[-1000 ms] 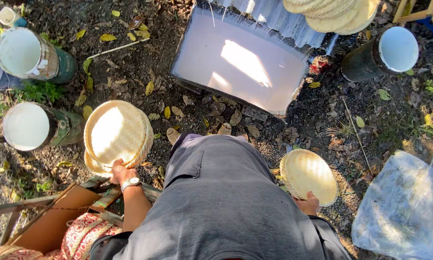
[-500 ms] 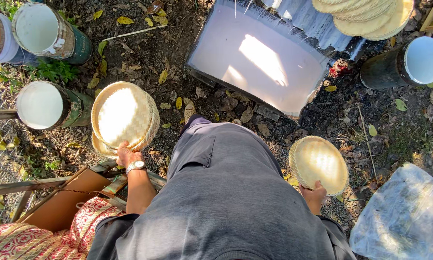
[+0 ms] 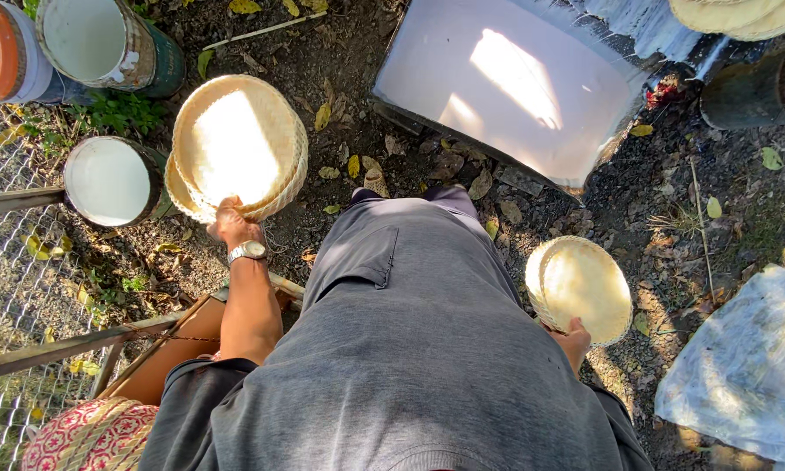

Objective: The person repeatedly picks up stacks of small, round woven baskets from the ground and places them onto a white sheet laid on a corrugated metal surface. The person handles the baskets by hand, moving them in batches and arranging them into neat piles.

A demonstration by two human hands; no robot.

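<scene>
My left hand (image 3: 232,220), with a watch on the wrist, grips the near rim of a stack of round woven bamboo trays (image 3: 235,144) held out to my left above the dirt. On the other side of my grey-clad body, my right hand (image 3: 575,335) holds a smaller stack of the same pale woven trays (image 3: 582,288) by its lower edge. Both stacks face upward and catch the sun.
A large white trough (image 3: 506,83) of white liquid lies ahead. White-filled buckets (image 3: 106,179) (image 3: 87,39) stand at left by a wire fence (image 3: 9,296). More woven trays (image 3: 741,16) rest at top right, a dark bucket (image 3: 759,87) beside them. A plastic sheet (image 3: 746,375) lies right.
The view has shifted forward and closer. Both hands keep their tray stacks, and the left stack sits slightly higher and nearer the buckets than before.
</scene>
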